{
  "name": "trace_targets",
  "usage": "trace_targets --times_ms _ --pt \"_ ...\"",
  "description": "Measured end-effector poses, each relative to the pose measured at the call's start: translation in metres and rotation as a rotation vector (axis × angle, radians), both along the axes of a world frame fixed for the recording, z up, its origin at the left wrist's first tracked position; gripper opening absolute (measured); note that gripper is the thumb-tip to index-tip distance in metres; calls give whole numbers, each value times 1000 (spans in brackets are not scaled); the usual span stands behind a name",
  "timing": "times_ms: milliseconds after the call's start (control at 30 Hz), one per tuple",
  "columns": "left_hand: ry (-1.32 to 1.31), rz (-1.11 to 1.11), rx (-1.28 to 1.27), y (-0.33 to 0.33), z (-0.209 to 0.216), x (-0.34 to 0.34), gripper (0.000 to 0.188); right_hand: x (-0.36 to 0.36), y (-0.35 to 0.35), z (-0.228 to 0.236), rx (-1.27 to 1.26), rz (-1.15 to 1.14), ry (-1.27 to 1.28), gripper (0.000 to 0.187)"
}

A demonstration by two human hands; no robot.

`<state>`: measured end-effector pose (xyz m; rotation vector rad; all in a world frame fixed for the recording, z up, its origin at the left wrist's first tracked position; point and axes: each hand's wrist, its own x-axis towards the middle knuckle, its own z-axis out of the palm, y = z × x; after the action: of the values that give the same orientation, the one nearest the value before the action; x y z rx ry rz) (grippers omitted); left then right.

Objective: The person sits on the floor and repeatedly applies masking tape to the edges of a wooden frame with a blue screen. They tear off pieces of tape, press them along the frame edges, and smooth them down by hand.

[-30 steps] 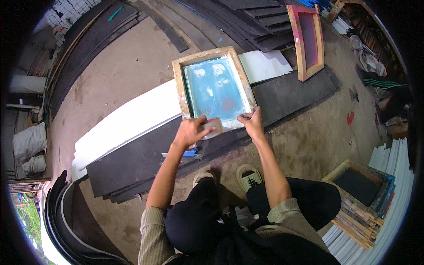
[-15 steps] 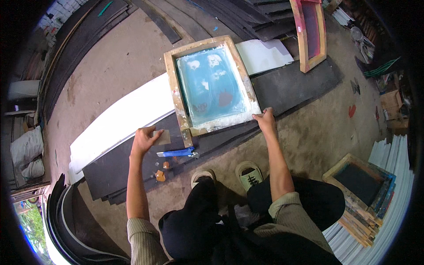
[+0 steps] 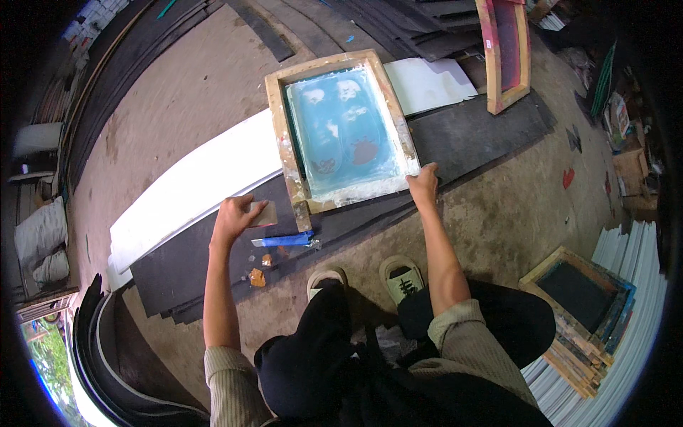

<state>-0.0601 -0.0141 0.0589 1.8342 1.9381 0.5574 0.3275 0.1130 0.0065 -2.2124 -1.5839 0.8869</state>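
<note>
A wooden screen-printing frame lies on the sheets in front of me. Its blue mesh has pale patches, and white smears run along the inner edges. My right hand pinches the near right corner of this frame, thumb on top. In my left hand, a small flat beige scraper card is held between thumb and fingers, left of the frame's near left corner and apart from it. Just below that card lies a blue strip-shaped tool with a shiny end, beside orange-brown scraps.
White sheets and dark sheets lie under the frame. Another frame with dark red mesh stands at the far right. More frames are stacked on white strips at the right. Dark boards are piled at the back.
The view has shifted slightly, so most things sit a little higher in it. The scraper card has tilted a little in my left hand; both hands keep their grips.
</note>
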Motion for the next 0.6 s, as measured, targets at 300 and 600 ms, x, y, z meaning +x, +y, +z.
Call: trace_targets --times_ms 300,600 --pt "333 -117 -171 6 -12 11 49 -13 -3 -4 -90 -5 -320 60" --pt "472 -104 -150 7 -37 13 44 -31 -25 5 93 100 -544 43"
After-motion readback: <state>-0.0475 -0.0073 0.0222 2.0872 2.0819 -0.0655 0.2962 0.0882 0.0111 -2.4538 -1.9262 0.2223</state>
